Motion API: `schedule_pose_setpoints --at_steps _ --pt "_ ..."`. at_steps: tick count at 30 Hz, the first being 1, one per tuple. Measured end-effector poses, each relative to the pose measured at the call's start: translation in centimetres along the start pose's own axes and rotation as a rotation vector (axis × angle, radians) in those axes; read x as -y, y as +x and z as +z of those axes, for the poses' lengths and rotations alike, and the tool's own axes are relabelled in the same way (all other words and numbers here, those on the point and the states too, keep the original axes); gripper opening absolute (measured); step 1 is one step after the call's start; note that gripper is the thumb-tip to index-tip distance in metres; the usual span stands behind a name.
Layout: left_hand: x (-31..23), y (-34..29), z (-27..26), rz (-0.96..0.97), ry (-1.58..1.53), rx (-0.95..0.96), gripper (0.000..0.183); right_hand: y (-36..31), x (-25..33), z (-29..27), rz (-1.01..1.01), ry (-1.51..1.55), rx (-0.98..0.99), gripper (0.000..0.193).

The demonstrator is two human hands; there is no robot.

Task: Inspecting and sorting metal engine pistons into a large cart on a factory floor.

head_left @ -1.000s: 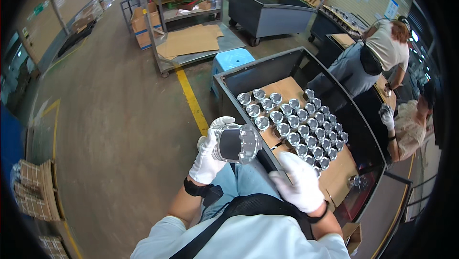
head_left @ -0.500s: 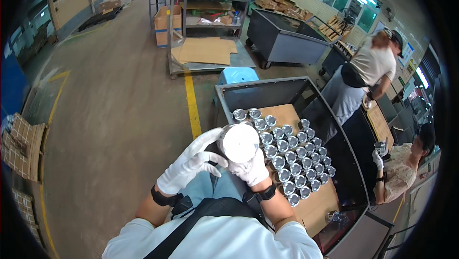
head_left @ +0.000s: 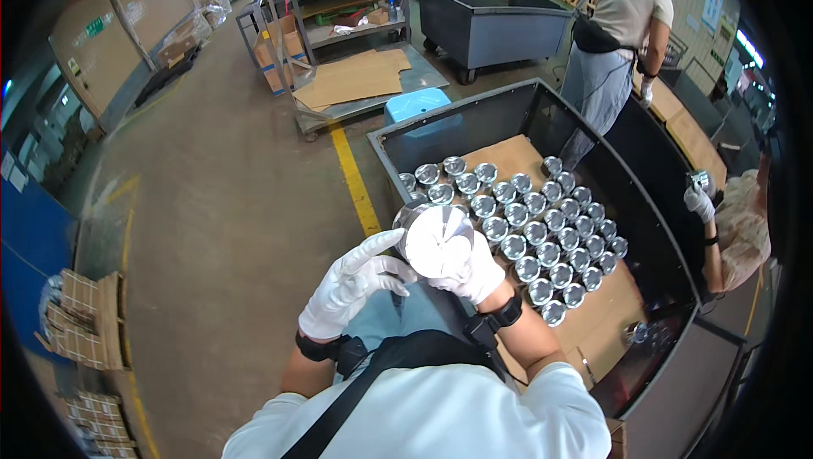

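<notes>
Head view, looking down: shiny round metal part (head_left: 438, 241) held up at chest height, flat bright face turned toward the camera, so long axis running roughly along the line of sight, away toward the floor. Right hand (head_left: 471, 276), white-gloved, wrapped under and behind the part, fingers closed about its lower right rim. Left hand (head_left: 351, 285), also gloved, just beside it on the left, fingers (head_left: 378, 244) spread fairly wide, tips touching or nearly touching the left rim; true contact hard to tell. Part lying up and to the right of the left palm, directly above the right one; right hand clearly the nearer and the one bearing the weight.

Beyond the hands, to the right: dark metal bin (head_left: 385, 142) lined with brown cardboard, rows of similar metal cups (head_left: 529, 230) standing upright, open ends up. Blue stool (head_left: 417, 104) past the bin's far corner, yellow floor line (head_left: 356, 181) alongside. Another person in a pale shirt (head_left: 627, 6) at the bin's far side; a further gloved hand (head_left: 699, 201) at the right edge.
</notes>
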State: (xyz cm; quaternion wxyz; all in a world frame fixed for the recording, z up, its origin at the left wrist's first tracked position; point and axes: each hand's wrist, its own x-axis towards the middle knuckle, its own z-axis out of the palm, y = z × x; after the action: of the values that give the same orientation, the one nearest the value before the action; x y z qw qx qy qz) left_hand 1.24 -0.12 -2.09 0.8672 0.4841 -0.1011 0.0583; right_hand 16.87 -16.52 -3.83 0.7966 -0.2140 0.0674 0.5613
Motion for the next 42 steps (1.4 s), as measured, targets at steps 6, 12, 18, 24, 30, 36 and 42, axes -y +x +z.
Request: schedule_pose_setpoints --at_steps 6,12,18,24,30,36,42 --pt "-0.4 0.1 0.1 0.050 0.120 -0.016 0.093 1.7 -0.5 -1.4 0.014 -0.044 0.073 0.040" --pt "-0.3 -1.0 -1.2 0.121 0.182 -0.020 0.078 2.1 -1.8 -0.5 -0.016 -0.070 0.050 0.037" --pt "-0.6 -1.2 -1.1 0.175 0.021 -0.073 0.075 2.9 -2.5 -0.1 -0.044 -0.068 0.005 0.039" --pt "1.2 0.4 -1.9 -0.084 -0.316 -0.322 0.075 1.0 -0.5 1.5 -0.326 -0.682 0.352 0.057" --pt "1.5 2.6 -0.1 -0.366 -0.939 0.012 0.083 -0.6 0.8 4.7 -0.692 -1.458 0.428 0.029" --pt "0.9 2.8 0.5 -0.192 -0.891 -0.038 0.079 -2.5 0.9 5.6 -0.930 -1.552 0.263 0.044" --pt "1.1 3.0 0.5 -0.076 -0.637 -0.209 0.082 -2.8 -1.4 5.1 -1.144 -1.740 0.193 0.087"
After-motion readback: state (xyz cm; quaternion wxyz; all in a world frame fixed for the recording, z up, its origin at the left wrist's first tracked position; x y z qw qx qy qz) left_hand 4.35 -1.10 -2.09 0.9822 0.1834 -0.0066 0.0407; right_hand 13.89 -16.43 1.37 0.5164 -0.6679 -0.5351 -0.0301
